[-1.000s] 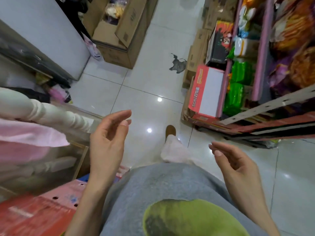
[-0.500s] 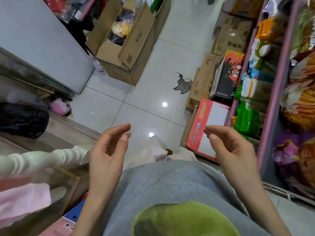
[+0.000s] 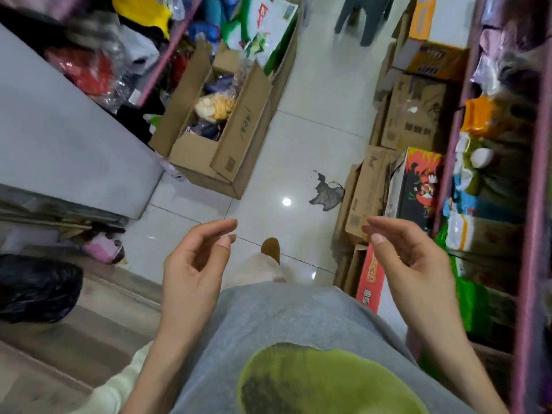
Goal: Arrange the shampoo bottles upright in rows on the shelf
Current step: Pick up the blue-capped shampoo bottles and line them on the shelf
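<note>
My left hand and my right hand hover in front of my grey top, palms facing each other. Both have loosely curled fingers held apart, and neither holds anything. I see no shampoo bottle clearly. A pink-framed shelf runs down the right edge, packed with colourful packets and bags. My right hand is just left of that shelf, above a red and white box on the floor.
I stand in a narrow tiled aisle. An open cardboard box of goods sits ahead on the left, beside a grey cabinet. Cardboard boxes line the right side. A black bag lies at lower left. A stool stands far ahead.
The view has swung up and along the aisle. My right hand has risen level with my left. Both hands stay empty.
</note>
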{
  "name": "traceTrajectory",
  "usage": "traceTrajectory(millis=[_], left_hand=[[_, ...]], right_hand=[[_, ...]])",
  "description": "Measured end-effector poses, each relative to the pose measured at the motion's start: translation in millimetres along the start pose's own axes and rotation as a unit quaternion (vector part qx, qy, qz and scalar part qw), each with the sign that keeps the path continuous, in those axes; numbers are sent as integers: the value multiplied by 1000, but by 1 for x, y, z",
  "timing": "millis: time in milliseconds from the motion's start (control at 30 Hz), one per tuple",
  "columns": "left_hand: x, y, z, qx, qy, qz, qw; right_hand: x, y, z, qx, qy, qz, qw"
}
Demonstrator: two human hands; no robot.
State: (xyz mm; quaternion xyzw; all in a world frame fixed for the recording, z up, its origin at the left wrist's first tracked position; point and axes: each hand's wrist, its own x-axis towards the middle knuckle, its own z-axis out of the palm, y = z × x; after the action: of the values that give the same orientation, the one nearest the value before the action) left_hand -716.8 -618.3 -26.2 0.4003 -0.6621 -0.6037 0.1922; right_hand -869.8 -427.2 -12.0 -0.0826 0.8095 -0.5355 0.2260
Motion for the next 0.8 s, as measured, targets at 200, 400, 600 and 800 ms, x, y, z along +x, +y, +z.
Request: traceTrajectory(millis=[200, 400, 600, 800], left_hand=[[94, 20, 12, 24, -49, -5, 998], [173, 44, 38, 52, -76, 0, 996], [257, 73, 88, 53, -79, 4, 995], [337, 106, 152, 35, -80, -10, 996]], right_hand=[[50, -21, 21, -1, 25, 37, 999], [102, -32, 22, -2, 54, 97, 994], [197, -50, 8, -18, 51, 100, 994], [309, -78, -31, -43, 49, 77, 995]])
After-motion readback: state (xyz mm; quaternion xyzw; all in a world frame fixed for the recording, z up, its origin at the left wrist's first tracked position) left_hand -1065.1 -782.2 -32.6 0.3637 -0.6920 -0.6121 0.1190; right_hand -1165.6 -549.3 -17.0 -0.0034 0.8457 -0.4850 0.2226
